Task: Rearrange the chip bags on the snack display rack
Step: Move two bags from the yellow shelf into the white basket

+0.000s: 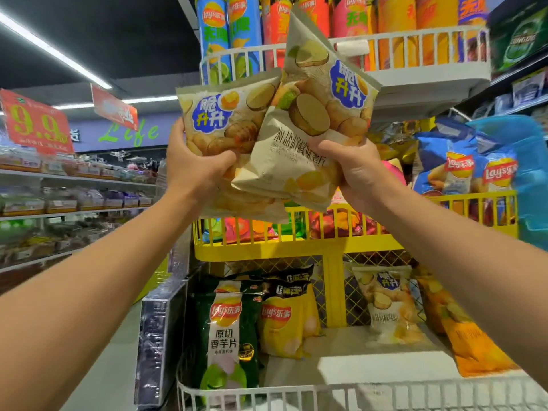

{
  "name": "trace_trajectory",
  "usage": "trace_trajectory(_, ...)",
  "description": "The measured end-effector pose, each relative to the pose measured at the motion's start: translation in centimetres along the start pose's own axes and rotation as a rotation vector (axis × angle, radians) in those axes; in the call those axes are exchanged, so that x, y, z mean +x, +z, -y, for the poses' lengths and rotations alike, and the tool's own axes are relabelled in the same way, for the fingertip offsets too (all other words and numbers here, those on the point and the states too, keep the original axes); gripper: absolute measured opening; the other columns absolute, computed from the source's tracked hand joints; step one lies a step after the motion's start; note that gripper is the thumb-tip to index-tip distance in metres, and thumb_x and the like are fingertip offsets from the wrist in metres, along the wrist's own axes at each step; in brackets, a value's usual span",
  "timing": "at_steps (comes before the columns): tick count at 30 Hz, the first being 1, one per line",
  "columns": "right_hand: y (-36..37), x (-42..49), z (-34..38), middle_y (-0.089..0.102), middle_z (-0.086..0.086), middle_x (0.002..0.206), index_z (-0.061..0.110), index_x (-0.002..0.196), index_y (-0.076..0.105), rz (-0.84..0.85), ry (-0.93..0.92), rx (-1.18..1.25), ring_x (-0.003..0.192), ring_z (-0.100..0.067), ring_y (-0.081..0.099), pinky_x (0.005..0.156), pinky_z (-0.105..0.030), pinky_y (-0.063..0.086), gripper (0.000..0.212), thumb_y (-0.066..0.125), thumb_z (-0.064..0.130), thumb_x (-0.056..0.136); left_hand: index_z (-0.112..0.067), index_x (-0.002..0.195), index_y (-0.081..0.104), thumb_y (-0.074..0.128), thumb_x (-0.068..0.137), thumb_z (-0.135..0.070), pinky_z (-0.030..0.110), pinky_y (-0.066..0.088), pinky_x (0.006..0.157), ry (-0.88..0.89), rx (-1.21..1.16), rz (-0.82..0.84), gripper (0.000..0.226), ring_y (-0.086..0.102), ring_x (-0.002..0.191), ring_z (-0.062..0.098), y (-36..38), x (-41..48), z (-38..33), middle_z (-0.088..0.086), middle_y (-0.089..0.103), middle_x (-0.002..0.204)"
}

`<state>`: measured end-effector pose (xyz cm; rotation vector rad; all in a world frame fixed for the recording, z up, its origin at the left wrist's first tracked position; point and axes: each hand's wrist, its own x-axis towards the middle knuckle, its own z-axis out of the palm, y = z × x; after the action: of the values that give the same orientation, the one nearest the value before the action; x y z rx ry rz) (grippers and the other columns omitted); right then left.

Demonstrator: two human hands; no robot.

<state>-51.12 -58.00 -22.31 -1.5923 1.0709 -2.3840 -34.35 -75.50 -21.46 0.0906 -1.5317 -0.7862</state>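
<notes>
Between both hands' fingers (207,161), two overlapping beige chip bags (225,120).

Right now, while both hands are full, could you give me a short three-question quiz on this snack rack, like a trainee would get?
1. True or false: the left hand and the right hand each grip a beige chip bag.
2. Which colour is the middle basket behind the hands? A) white B) yellow C) blue
3. Fill in: on the bottom shelf, the dark green bag stands at the ____ end.

Key:
1. True: the left beige bag and the right beige bag are both held.
2. B
3. left
</notes>
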Motion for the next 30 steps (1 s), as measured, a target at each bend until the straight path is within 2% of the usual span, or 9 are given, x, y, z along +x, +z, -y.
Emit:
trace_trajectory(7, -2.0, -6.7, -0.4, 0.074, -0.017, 0.110, 0.004, 0.117, 0.069, 0.004, 0.093, -0.028, 0.096, -0.031, 0.074, 0.072, -0.043, 0.062, 0.050, 0.078, 0.007, 0.068, -0.025, 0.140, 0.044, 0.080, 0.056, -0.025, 0.034, 0.058, 0.083, -0.119, 0.087, -0.045, 0.091, 0.065, 0.102, 0.016, 0.4, -6.6, 1.6, -0.002, 0.062, 0.120)
trace_trajectory(10, -3.8, -9.2, -0.8, 0.076, -0.017, 0.103, 0.013, 0.104, 0.073, -0.023, 0.145, -0.073, 0.090, -0.031, 0.075, 0.067, -0.044, 0.063, 0.034, 0.076, -0.003, 0.074, -0.027, 0.138, 0.044, 0.081, 0.050, -0.030, 0.044, 0.058, 0.088, -0.187, 0.069, -0.053, 0.096, 0.065, 0.103, 0.018, 1.0, -9.3, 2.6, -0.004, 0.061, 0.117)
trace_trajectory(13, -6.5, -11.0, -0.5, 0.077, -0.015, 0.100, 0.015, 0.102, 0.073, -0.066, 0.204, -0.133, 0.089, -0.031, 0.075, 0.069, -0.046, 0.062, 0.037, 0.081, -0.002, 0.070, -0.026, 0.139, 0.044, 0.079, 0.052, -0.025, 0.044, 0.056, 0.093, -0.227, 0.041, -0.046, 0.094, 0.066, 0.105, 0.019, 1.8, -11.3, 3.0, 0.000, 0.062, 0.120)
trace_trajectory(18, -14.0, -13.9, 1.2, 0.076, -0.015, 0.106, 0.008, 0.121, 0.067, -0.226, 0.228, -0.305, 0.095, -0.032, 0.074, 0.077, -0.050, 0.060, 0.071, 0.091, 0.009, 0.054, -0.018, 0.140, 0.046, 0.083, 0.061, -0.012, 0.015, 0.049, 0.080, -0.212, 0.076, -0.023, 0.087, 0.060, 0.098, 0.014, 2.7, -14.1, 4.1, -0.003, 0.060, 0.113)
trace_trajectory(23, -21.5, -16.9, 2.1, 0.076, -0.014, 0.106, 0.006, 0.120, 0.068, -0.409, 0.218, -0.430, 0.098, -0.033, 0.073, 0.078, -0.044, 0.060, 0.084, 0.094, 0.013, 0.041, -0.029, 0.145, 0.038, 0.082, 0.053, -0.023, 0.040, 0.049, 0.103, -0.241, 0.058, 0.087, 0.103, 0.062, 0.114, 0.015, 4.5, -17.3, 5.6, -0.003, 0.059, 0.131)
trace_trajectory(25, -23.7, -18.0, 2.1, 0.075, -0.016, 0.110, 0.006, 0.123, 0.065, -0.476, 0.218, -0.450, 0.101, -0.035, 0.071, 0.083, -0.050, 0.059, 0.100, 0.098, 0.027, 0.031, -0.024, 0.150, 0.034, 0.084, 0.059, -0.012, 0.026, 0.046, 0.104, -0.238, 0.081, 0.115, 0.104, 0.056, 0.113, 0.008, 5.5, -18.8, 6.1, -0.007, 0.052, 0.132)
trace_trajectory(27, -25.6, -19.1, 2.1, 0.073, -0.016, 0.114, 0.007, 0.125, 0.064, -0.504, 0.225, -0.456, 0.104, -0.035, 0.071, 0.088, -0.054, 0.056, 0.109, 0.100, 0.037, 0.026, -0.017, 0.152, 0.031, 0.082, 0.067, 0.004, -0.001, 0.041, 0.087, -0.243, 0.111, 0.134, 0.101, 0.051, 0.106, 0.001, 6.6, -20.1, 6.7, -0.007, 0.047, 0.128)
trace_trajectory(28, -26.4, -19.6, 2.0, 0.073, -0.016, 0.114, 0.008, 0.125, 0.064, -0.510, 0.229, -0.464, 0.104, -0.034, 0.071, 0.089, -0.051, 0.056, 0.111, 0.099, 0.040, 0.025, -0.016, 0.152, 0.031, 0.080, 0.068, 0.007, -0.006, 0.038, 0.078, -0.251, 0.125, 0.141, 0.099, 0.051, 0.106, 0.002, 7.3, -20.7, 6.9, -0.008, 0.046, 0.127)
trace_trajectory(30, -27.2, -20.5, 1.7, 0.075, -0.014, 0.110, 0.008, 0.122, 0.065, -0.531, 0.244, -0.494, 0.098, -0.029, 0.073, 0.082, -0.044, 0.059, 0.112, 0.099, 0.042, 0.021, -0.017, 0.150, 0.032, 0.080, 0.068, 0.007, 0.000, 0.041, 0.080, -0.273, 0.133, 0.138, 0.098, 0.052, 0.108, 0.008, 8.3, -21.5, 7.7, -0.008, 0.048, 0.125)
